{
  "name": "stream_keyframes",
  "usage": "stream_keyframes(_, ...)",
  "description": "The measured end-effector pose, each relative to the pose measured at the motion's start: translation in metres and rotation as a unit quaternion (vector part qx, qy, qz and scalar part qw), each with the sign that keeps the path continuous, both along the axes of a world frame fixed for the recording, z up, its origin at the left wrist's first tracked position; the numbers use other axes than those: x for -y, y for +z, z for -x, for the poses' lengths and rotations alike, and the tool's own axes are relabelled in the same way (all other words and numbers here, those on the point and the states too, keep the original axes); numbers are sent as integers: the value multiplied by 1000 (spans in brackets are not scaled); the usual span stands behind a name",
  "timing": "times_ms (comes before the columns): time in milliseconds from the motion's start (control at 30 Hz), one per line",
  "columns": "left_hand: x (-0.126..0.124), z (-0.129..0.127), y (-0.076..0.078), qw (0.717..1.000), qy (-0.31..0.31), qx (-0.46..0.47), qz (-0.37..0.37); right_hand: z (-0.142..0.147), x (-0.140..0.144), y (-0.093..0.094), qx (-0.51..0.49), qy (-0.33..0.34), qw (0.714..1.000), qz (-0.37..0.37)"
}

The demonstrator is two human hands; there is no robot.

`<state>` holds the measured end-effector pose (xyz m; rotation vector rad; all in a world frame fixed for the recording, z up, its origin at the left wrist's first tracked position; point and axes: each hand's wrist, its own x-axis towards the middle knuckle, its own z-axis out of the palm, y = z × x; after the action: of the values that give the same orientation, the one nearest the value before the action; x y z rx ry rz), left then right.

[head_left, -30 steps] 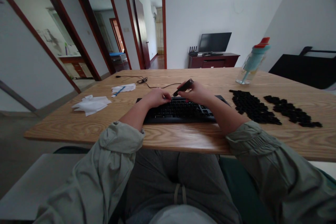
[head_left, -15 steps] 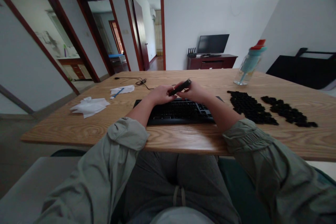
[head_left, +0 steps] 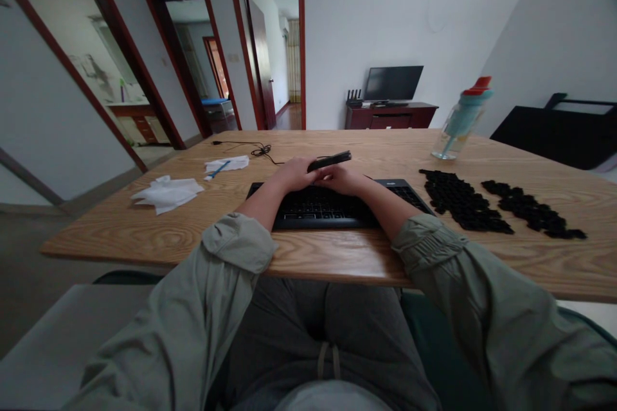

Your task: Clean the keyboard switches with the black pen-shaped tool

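Observation:
A black keyboard [head_left: 318, 213] lies in front of me near the table's edge, with dark bare patches where keycaps are off. My left hand [head_left: 295, 174] is closed around a slim black bar-shaped object [head_left: 333, 160], which points to the right above the keys; its exact kind does not show. Just below that object, my right hand [head_left: 344, 180] is over the keyboard's upper part, fingers bent together against the left fingertips. What those fingers hold, if anything, is hidden. Loose black keycaps [head_left: 463, 202] lie in a block to the right, beside a second group [head_left: 533, 207].
Left on the wooden table [head_left: 120, 231] are crumpled white tissues [head_left: 168, 194], and a blue stick [head_left: 218, 170] on another tissue [head_left: 236, 162]. A coiled black cable [head_left: 261, 150] lies behind the keyboard. A water bottle [head_left: 460, 119] with a red lid stands at the back right.
My right hand has moved left and down from the bar-shaped object toward the keys, uncovering the keyboard's right end. The object has tilted flatter in my left hand.

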<state>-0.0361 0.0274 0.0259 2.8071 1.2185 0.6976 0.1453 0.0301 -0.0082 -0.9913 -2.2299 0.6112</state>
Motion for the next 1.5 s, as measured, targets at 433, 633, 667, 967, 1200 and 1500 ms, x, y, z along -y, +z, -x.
stream_keyframes(433,4,-3,-2,998,16,48,22,0,4,-2,14,24,997,-78)
stream_keyframes(633,1,-2,-6,997,13,76,21,4,13,2,75,-77,991,-83)
stream_keyframes(667,1,-2,-7,997,14,79,20,5,14,3,83,-89,989,-80)
stream_keyframes(967,-3,1,-11,994,23,108,26,3,16,6,98,-88,989,-69)
stream_keyframes(1200,-5,2,-14,993,24,115,23,2,16,7,91,-78,992,-37)
stream_keyframes(1500,-5,0,-14,992,26,123,24,3,10,3,107,-111,985,-72)
